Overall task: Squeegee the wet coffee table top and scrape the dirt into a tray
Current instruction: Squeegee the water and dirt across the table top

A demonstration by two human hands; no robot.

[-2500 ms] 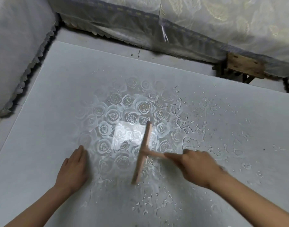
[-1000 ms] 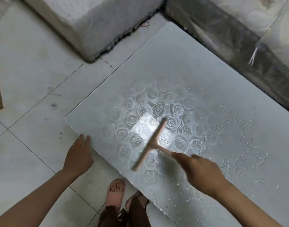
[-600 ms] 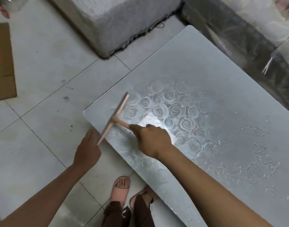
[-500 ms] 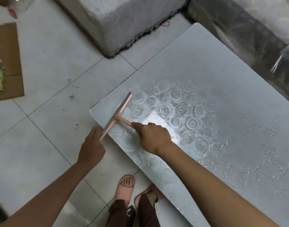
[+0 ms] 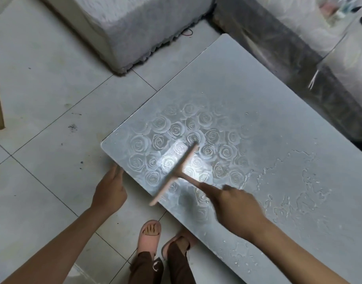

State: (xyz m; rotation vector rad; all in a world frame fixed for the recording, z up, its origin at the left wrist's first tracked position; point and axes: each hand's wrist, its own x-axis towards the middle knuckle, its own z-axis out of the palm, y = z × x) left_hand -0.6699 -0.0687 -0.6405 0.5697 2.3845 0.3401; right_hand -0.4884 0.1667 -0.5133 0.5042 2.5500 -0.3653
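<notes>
Gripping squeegee (image 5: 176, 173) in right hand (image 5: 235, 208), pulling back from tabletop (image 5: 258, 95) edge for another wipe; resting open left hand (image 5: 110, 189) there.

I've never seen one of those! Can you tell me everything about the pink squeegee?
The squeegee is pale pink and T-shaped, plastic by its look: a long straight blade with a thin handle from its middle. The right hand grips the handle. The blade lies slanted on the wet table, over the rose pattern, its near end poking past the edge. It is a bit blurred. The left hand is apart from it.
</notes>
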